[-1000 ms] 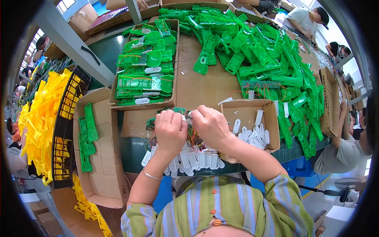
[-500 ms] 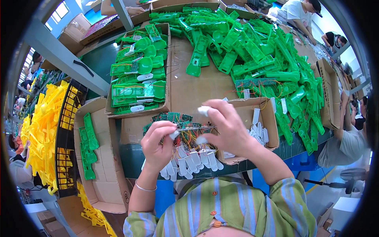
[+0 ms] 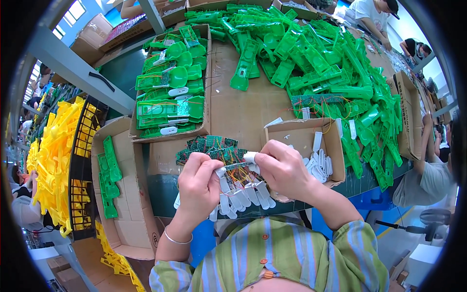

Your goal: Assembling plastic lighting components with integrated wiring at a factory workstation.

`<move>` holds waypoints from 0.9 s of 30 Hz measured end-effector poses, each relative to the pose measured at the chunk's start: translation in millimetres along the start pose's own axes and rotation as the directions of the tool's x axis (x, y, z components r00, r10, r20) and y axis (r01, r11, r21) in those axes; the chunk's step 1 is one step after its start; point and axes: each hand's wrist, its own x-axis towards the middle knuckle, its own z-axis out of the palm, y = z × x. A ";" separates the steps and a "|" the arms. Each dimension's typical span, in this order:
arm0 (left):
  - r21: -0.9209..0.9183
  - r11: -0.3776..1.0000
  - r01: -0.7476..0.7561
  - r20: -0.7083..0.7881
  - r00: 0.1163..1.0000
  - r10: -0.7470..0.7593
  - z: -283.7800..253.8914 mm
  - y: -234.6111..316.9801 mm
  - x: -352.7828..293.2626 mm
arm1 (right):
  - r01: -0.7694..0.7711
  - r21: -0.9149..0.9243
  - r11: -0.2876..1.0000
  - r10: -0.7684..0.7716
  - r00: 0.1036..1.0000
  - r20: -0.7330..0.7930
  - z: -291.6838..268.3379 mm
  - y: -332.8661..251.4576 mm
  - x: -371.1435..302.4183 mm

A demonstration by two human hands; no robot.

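Note:
My left hand (image 3: 199, 179) is closed, its thumb and index finger pinching the left end of a thin circuit board (image 3: 236, 165) seen almost edge-on. At the board's other end, my right hand (image 3: 284, 168) is closed too. White coverings wrap some fingertips, and the fingers hide part of the board. Just beyond and below it lies a bunch of green circuit boards (image 3: 214, 143) with red and yellow wires (image 3: 242, 174). White plastic pieces (image 3: 238, 198) fan out from the wires toward the table's near edge.
Right of my hands, a cardboard box (image 3: 335, 179) holds white oval pieces (image 3: 318, 164). Green plastic housings (image 3: 311, 58) are heaped at the far right. A box (image 3: 208, 97) of wired green housings stands far left, another box (image 3: 130, 238) nearer. Yellow parts (image 3: 57, 160) fill a black crate (image 3: 80, 194).
My right hand has come down and inward; its spread thumb and index finger have closed at the board's right end. My left hand has turned slightly and stays on the board.

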 end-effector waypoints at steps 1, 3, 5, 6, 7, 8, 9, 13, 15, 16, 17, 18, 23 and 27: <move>-0.003 1.000 0.001 -0.041 0.999 -0.001 1.5 0.8 2.2 | -0.034 0.025 0.999 0.034 0.999 -0.017 0.3 -1.4 0.5; -0.059 0.998 0.026 -0.052 0.998 -0.029 5.4 -3.0 8.1 | -0.055 0.035 0.998 0.056 0.998 -0.021 5.7 3.4 2.4; -0.092 0.992 0.082 -0.094 0.991 -0.091 13.0 -9.4 6.4 | -0.074 0.044 0.996 0.075 0.997 -0.025 13.8 7.1 2.4; -0.090 0.993 0.078 -0.094 0.992 -0.087 18.7 -12.5 4.9 | -0.095 0.039 0.995 0.096 0.995 -0.032 19.6 8.0 1.9; -0.057 0.996 0.069 -0.138 0.988 -0.077 25.1 -15.1 3.7 | -0.117 0.033 0.993 0.118 0.992 -0.039 24.9 9.1 1.2; -0.029 0.998 0.058 -0.179 0.982 -0.063 32.8 -19.0 3.9 | -0.119 0.026 0.993 0.120 0.992 -0.044 29.0 12.2 -0.7; 0.008 0.999 0.043 -0.193 0.980 -0.041 39.0 -23.3 3.6 | -0.149 0.015 0.989 0.150 0.987 -0.054 32.9 15.1 -3.1; 0.096 0.993 0.068 -0.209 0.977 -0.046 50.6 -36.1 0.3 | -0.218 0.046 0.975 0.221 0.974 -0.055 36.4 9.4 -4.8; 0.034 0.995 0.093 -0.190 0.978 -0.085 45.8 -33.8 5.1 | -0.231 0.027 0.972 0.232 0.972 -0.032 38.0 15.1 -6.5; -0.024 0.992 0.125 -0.171 0.977 -0.127 42.9 -33.1 6.9 | -0.241 0.012 0.970 0.241 0.970 -0.005 39.3 18.9 -8.2; -0.020 0.992 0.126 -0.157 0.979 -0.127 38.2 -37.0 6.6 | -0.243 -0.023 0.970 0.244 0.967 0.075 37.4 20.4 -6.1; -0.017 0.992 0.126 -0.156 0.980 -0.127 34.6 -38.3 6.6 | -0.244 -0.020 0.970 0.245 0.967 0.074 36.5 18.3 -2.5; -0.138 0.983 0.119 -0.076 0.989 -0.130 30.9 -33.2 8.7 | -0.125 -0.023 0.992 0.123 0.988 -0.092 39.7 15.1 12.8; 0.019 0.991 0.129 -0.153 0.980 -0.125 38.4 -31.9 -2.8 | -0.170 0.027 0.985 0.168 0.984 0.053 65.6 18.6 12.7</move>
